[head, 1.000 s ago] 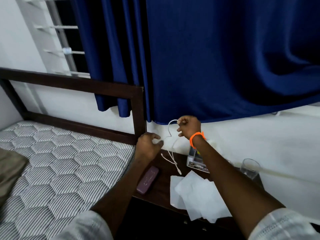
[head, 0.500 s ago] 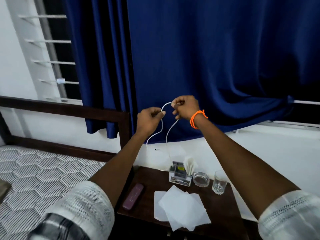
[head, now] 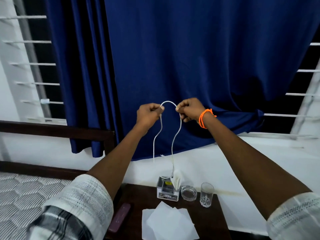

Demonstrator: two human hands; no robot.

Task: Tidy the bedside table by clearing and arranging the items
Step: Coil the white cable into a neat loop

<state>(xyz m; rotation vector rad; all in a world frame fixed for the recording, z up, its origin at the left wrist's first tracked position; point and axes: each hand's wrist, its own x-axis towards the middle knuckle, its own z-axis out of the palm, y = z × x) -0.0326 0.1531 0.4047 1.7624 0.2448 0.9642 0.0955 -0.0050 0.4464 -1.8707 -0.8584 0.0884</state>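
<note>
Spread farther apart now, left hand (head: 149, 113) and right hand (head: 189, 109) pinch the white cable (head: 180, 126) well above the bedside table (head: 206, 220).

We are seeing a deep navy blue curtain (head: 181, 66) filling the twelve o'clock half of the view. We are holding a white cable (head: 168, 102) against it. An orange braided bracelet (head: 204, 117) is circling our right wrist. At seven o'clock the mattress (head: 22, 193) is showing grey-and-white striped hexagons. At six o'clock the bedside table (head: 207, 217) is looking dark brown, carrying white tissue sheets (head: 166, 222), a mauve phone (head: 120, 216) and a clear drinking glass (head: 206, 194). Our sleeves are showing white mesh.
</note>
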